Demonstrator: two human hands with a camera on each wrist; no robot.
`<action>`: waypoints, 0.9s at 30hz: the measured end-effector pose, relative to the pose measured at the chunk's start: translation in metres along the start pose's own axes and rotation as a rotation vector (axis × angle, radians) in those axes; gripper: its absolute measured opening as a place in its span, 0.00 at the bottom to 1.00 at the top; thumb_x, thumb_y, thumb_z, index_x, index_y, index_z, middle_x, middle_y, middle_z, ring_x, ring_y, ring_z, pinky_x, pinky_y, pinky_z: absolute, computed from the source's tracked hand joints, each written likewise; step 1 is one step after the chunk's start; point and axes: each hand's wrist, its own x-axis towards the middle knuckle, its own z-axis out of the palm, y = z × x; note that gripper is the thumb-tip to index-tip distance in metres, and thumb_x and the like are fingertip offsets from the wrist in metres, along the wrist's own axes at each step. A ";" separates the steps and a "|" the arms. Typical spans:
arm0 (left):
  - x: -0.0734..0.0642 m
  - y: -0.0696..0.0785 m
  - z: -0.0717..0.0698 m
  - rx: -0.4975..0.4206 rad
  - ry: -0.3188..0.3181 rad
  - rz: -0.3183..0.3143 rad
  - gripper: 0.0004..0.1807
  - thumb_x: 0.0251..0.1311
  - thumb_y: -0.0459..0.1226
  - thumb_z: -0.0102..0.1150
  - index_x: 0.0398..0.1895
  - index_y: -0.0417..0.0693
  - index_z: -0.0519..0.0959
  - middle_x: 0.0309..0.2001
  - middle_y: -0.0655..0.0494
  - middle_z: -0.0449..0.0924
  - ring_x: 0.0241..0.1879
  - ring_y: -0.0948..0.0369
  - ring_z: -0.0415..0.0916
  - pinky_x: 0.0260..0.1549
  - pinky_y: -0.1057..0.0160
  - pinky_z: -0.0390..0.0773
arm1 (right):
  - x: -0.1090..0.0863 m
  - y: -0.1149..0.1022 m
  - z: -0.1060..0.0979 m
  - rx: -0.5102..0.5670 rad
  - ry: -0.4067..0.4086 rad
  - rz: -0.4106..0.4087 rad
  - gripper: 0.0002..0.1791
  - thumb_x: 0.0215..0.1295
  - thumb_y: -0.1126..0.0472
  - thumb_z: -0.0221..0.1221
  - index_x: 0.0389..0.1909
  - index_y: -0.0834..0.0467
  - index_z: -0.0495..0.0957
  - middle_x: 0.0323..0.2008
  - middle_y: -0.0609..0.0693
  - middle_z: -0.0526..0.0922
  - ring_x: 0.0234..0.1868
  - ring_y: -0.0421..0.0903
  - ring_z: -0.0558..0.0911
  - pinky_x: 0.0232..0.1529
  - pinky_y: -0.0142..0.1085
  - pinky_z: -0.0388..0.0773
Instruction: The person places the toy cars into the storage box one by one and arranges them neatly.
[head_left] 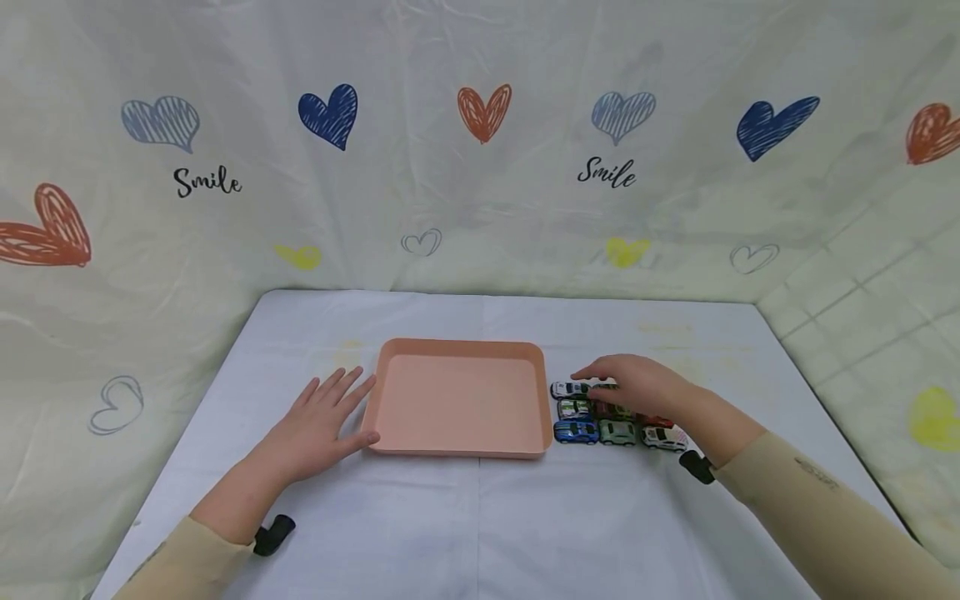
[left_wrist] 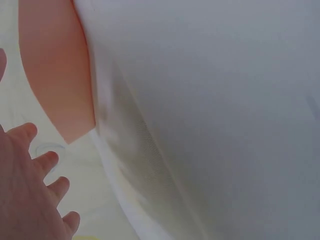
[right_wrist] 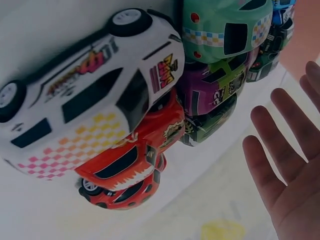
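On the white table (head_left: 480, 517), the head view shows a shallow pink tray (head_left: 461, 400) beside the left hand (head_left: 321, 432) and, right of it, small toy cars (head_left: 618, 432) in rows under the right hand (head_left: 633, 385). Left wrist: smooth tray wall; spread fingers, empty. Right wrist: a checkered white car (right_wrist: 95, 100), red car (right_wrist: 165, 122), mint car (right_wrist: 215, 20); straight fingers, gripping nothing.

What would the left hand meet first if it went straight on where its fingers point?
Probably the left rim of the peach tray, though how high the left hand sits is unclear.
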 end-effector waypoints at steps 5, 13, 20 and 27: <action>0.001 -0.001 0.003 0.006 -0.009 0.001 0.51 0.61 0.74 0.39 0.80 0.57 0.50 0.79 0.49 0.47 0.77 0.45 0.41 0.73 0.40 0.39 | 0.010 0.004 0.000 -0.015 -0.063 0.012 0.21 0.70 0.54 0.61 0.63 0.50 0.78 0.59 0.51 0.80 0.61 0.55 0.77 0.60 0.54 0.75; 0.000 -0.002 0.004 0.001 -0.021 -0.003 0.51 0.60 0.74 0.38 0.80 0.57 0.50 0.79 0.49 0.47 0.77 0.45 0.41 0.73 0.40 0.39 | 0.020 0.002 -0.003 -0.012 -0.134 0.013 0.20 0.70 0.55 0.61 0.62 0.48 0.79 0.59 0.52 0.80 0.60 0.55 0.78 0.57 0.54 0.76; 0.001 -0.001 0.002 0.007 -0.033 -0.009 0.51 0.60 0.73 0.43 0.80 0.55 0.51 0.79 0.48 0.48 0.77 0.45 0.42 0.72 0.39 0.40 | 0.028 0.000 -0.002 0.009 -0.178 0.052 0.20 0.70 0.56 0.61 0.62 0.46 0.79 0.60 0.51 0.79 0.59 0.55 0.78 0.58 0.54 0.76; 0.001 -0.001 0.003 0.007 -0.048 -0.017 0.53 0.58 0.75 0.42 0.80 0.55 0.52 0.78 0.48 0.48 0.77 0.44 0.42 0.72 0.38 0.40 | 0.035 0.003 0.002 0.013 -0.191 0.048 0.19 0.70 0.58 0.61 0.60 0.45 0.80 0.58 0.49 0.80 0.58 0.54 0.79 0.57 0.53 0.76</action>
